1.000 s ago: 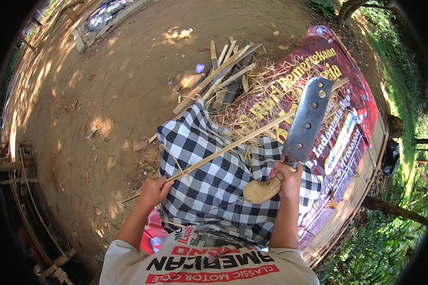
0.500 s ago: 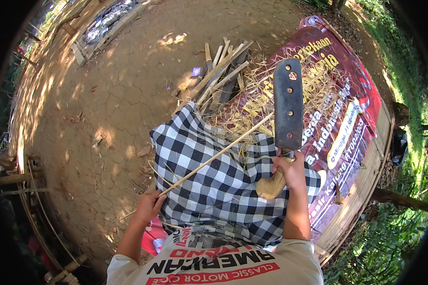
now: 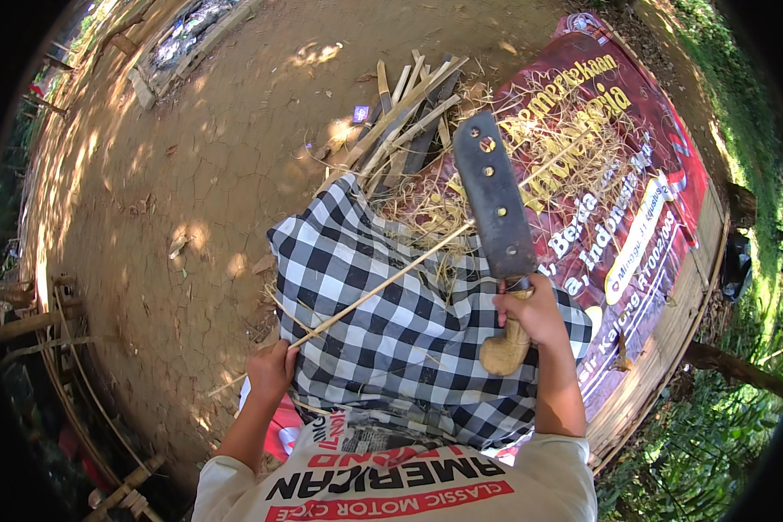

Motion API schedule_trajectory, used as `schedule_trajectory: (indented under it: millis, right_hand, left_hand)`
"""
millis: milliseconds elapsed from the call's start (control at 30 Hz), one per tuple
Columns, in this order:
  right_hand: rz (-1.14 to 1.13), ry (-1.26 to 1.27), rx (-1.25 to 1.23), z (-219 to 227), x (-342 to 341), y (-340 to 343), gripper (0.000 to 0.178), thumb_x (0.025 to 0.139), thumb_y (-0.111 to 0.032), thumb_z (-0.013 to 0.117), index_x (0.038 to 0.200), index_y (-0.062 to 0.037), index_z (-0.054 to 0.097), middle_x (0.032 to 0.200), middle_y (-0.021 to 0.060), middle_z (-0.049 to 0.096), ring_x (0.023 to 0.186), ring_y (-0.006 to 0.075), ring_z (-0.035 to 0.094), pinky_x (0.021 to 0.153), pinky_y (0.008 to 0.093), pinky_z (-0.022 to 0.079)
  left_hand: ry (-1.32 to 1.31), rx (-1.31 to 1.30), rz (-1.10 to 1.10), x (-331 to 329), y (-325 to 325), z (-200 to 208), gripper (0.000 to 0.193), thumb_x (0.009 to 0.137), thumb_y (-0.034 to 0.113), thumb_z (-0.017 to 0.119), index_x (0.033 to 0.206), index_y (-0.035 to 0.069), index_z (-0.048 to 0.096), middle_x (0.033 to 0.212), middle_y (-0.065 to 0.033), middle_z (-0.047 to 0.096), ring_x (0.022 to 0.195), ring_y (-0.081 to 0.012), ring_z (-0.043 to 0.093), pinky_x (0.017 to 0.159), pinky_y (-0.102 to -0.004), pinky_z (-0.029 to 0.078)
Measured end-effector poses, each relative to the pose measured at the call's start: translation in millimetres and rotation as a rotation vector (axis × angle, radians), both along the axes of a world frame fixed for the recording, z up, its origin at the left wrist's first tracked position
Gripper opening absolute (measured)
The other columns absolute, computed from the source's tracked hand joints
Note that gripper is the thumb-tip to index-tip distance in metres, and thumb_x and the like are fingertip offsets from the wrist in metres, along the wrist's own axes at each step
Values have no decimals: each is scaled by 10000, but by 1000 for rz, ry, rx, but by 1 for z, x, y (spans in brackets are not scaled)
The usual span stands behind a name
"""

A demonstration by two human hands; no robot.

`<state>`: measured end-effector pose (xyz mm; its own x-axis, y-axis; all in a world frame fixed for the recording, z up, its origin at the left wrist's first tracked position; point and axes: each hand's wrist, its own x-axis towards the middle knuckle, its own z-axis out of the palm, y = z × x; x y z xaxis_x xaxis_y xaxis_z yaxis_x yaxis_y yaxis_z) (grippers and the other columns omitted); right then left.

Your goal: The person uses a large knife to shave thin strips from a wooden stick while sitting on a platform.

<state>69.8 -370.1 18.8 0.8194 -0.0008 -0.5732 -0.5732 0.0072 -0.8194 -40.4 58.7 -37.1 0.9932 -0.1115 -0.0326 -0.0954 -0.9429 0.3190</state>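
Observation:
My left hand (image 3: 271, 367) is closed round a thin, pale bamboo strip (image 3: 383, 292), near its lower-left end. The strip slants up to the right over a black-and-white checked cloth (image 3: 348, 252) spread across my lap. In my right hand (image 3: 533, 313) is the curved wooden handle (image 3: 505, 350) of a broad cleaver (image 3: 498, 204). Its dark blade has a row of holes and points away from me, tilted left. The blade crosses in front of the strip and hides a short part of it; I cannot tell whether they touch.
Beyond the cloth lies a pile of split wood pieces (image 3: 409, 122). Curly shavings (image 3: 574, 170) cover part of a dark red printed banner (image 3: 670, 187) on a bamboo platform (image 3: 639, 370) at the right. Cracked bare earth (image 3: 148, 261) stretches to the left.
The cleaver has tipped to the left, its blade end swinging left while the handle's butt moved slightly right and down. My left hand has shifted slightly left and down, still holding the strip.

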Motion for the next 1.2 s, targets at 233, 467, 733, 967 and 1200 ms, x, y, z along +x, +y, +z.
schedule_trajectory:
  millis: [233, 467, 733, 967, 1200]
  right_hand:
    - [-89, 18, -37, -10, -5, 3, 178, 736, 49, 649, 871, 34, 534, 661, 88, 571, 523, 174, 583, 508, 303, 475]
    - [-28, -12, 1, 10, -1, -32, 190, 724, 53, 655, 872, 23, 539, 656, 86, 574, 515, 173, 583, 488, 300, 475]
    - [-1, 156, 78, 4, -9, -22, 196, 715, 59, 658, 871, 35, 542, 668, 100, 574, 512, 188, 582, 482, 314, 483]
    - [34, 132, 45, -6, -20, -3, 182, 713, 58, 648, 863, 26, 550, 672, 94, 585, 530, 191, 593, 505, 318, 481]
    - [-162, 77, 153, -7, -8, -1, 213, 718, 55, 654, 880, 9, 523, 670, 108, 575, 508, 206, 579, 492, 329, 481]
  left_hand:
    - [-85, 11, -29, 4, 0, -3, 223, 832, 222, 656, 730, 63, 537, 588, -133, 521, 530, -340, 540, 487, -424, 406]
    - [-94, -20, -30, 4, 1, -10, 244, 829, 225, 658, 713, 63, 518, 597, -138, 503, 537, -338, 528, 486, -426, 394]
    - [-108, -6, -10, 1, 4, -9, 265, 830, 255, 659, 708, 63, 523, 591, -125, 496, 528, -324, 517, 482, -423, 381]
    - [-152, -7, -40, 6, 7, -13, 277, 833, 256, 654, 698, 64, 507, 584, -124, 489, 526, -325, 518, 483, -420, 388]
    - [-153, 39, -47, 3, 8, -21, 281, 838, 286, 644, 710, 73, 513, 592, -121, 505, 531, -326, 527, 483, -427, 385]
